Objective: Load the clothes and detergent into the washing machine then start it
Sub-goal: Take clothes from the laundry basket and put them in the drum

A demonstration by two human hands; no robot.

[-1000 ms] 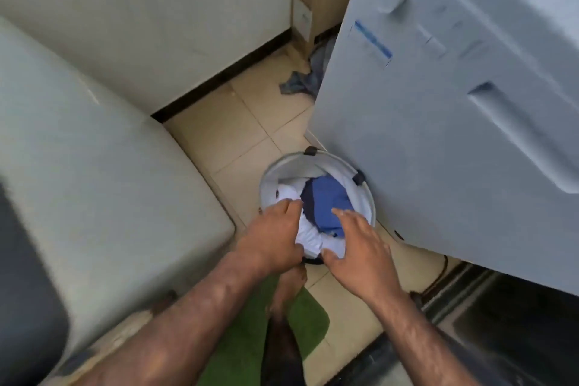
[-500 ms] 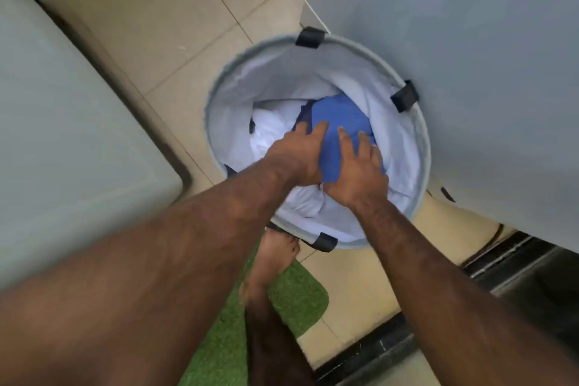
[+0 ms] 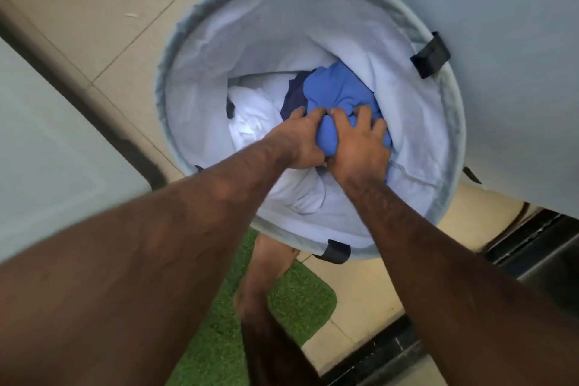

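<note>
The washing machine (image 3: 501, 41) is cut off at the right and far edges. Only a plain grey panel shows, and neither door nor controls can be made out. It hides the far right part of the laundry basket (image 3: 163, 78) rim. A pale grey surface (image 3: 47, 135) on the left is also cut off and cannot be identified. The forearms cover the near part of the basket interior and most of a bare foot (image 3: 266, 263) on the green mat (image 3: 300, 301).

Both hands are inside the basket, side by side. The left hand (image 3: 300, 138) and the right hand (image 3: 360, 147) have their fingers curled into the blue garment (image 3: 338, 94), bunching the fabric between them. The fingertips are partly buried in the cloth.

The blue garment lies on top of the load, right of centre. A dark navy item (image 3: 294, 97) lies just left of it, and white clothes (image 3: 253, 113) lie further left.
</note>
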